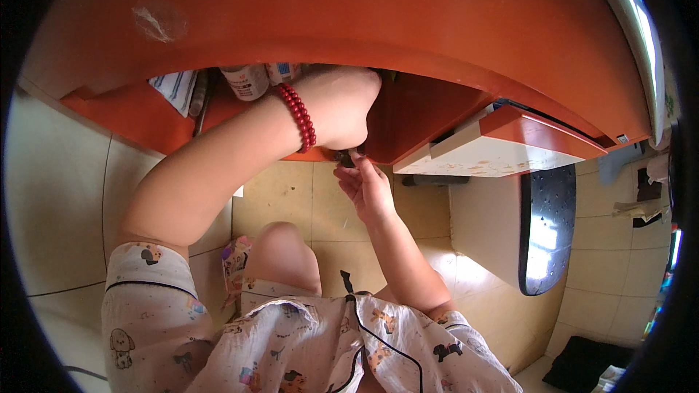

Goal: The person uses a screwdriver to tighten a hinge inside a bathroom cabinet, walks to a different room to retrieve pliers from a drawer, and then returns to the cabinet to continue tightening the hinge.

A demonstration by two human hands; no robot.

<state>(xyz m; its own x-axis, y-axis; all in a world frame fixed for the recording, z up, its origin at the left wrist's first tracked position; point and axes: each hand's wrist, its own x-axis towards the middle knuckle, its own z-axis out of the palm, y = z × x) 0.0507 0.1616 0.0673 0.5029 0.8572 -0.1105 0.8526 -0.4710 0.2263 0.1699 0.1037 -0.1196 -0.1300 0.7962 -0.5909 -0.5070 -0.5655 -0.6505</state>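
Note:
My left hand [342, 109], with a red bead bracelet [297, 118] at the wrist, reaches in under the overhanging edge of the orange-red top [349, 14]. It is bent, and its fingers are hidden. Just below it, at the front edge of the compartment, my right hand [370, 191] is closed, thumb and fingers pinching a small dark thing [345, 158] too hidden to name. A white bottle [246, 82] stands in the compartment to the left of my left hand. Beside it is another white container [282, 71] with a blue patch.
A blue-striped white cloth or paper [175, 91] lies at the compartment's left. At right, a white and orange-red drawer or door [473, 147] juts out above a dark, glossy rounded panel [547, 233]. A colourful package [236, 262] is near my knee on the tiled floor [335, 211].

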